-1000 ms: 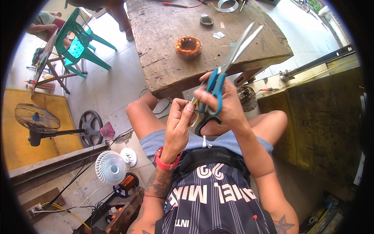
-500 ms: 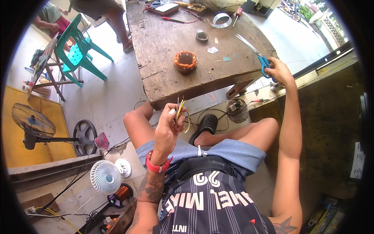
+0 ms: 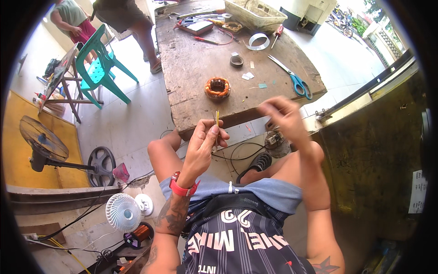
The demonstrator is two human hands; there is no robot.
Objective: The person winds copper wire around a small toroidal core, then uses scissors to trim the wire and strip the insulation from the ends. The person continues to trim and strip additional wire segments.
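Note:
Pinched in the fingers of my left hand (image 3: 204,139) is a small bundle of thin wires (image 3: 217,119), the yellow one plainest, with the ends pointing up. My right hand (image 3: 285,116) is smeared by motion beside the table's near right edge, so its fingers cannot be made out. Blue-handled scissors (image 3: 299,84) lie on the wooden table (image 3: 187,96) beyond that hand. A ring-shaped copper motor winding (image 3: 217,88) bound with orange cord sits near the table's front edge, just beyond my left hand.
A dark tape roll (image 3: 236,61), a white strip ring (image 3: 258,42), a screwdriver (image 3: 277,35) and a plastic tray (image 3: 255,16) occupy the table. A green chair (image 3: 98,68) and two people stand at the left. Two fans, one a white fan (image 3: 123,212), are at lower left.
The scissors have left my right hand and now lie on the table. That hand has moved left toward my left hand, which still pinches the wires, now held more upright.

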